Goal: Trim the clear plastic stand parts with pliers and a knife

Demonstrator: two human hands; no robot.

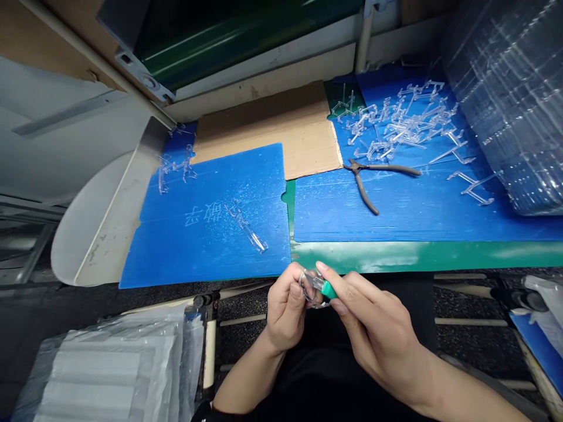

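My left hand (287, 308) is closed on a small clear plastic part (313, 300), held in front of the table's near edge. My right hand (373, 328) grips a utility knife (326, 288) with a green handle end. Its short metal blade points left and lies against or very close to the clear part; I cannot tell if they touch. Fingers hide much of both items. Beyond my hands, a long clear plastic piece (248, 230) lies on the left blue sheet (176, 252), with fine white shavings scattered about it.
Cutting pliers (368, 169) with spread handles rest on the right blue sheet (325, 220). Behind them is a heap of clear plastic parts (404, 126). Stacked clear trays (514, 111) stand far right. Cardboard (268, 123) lies at the back; more clear parts (176, 167) sit left.
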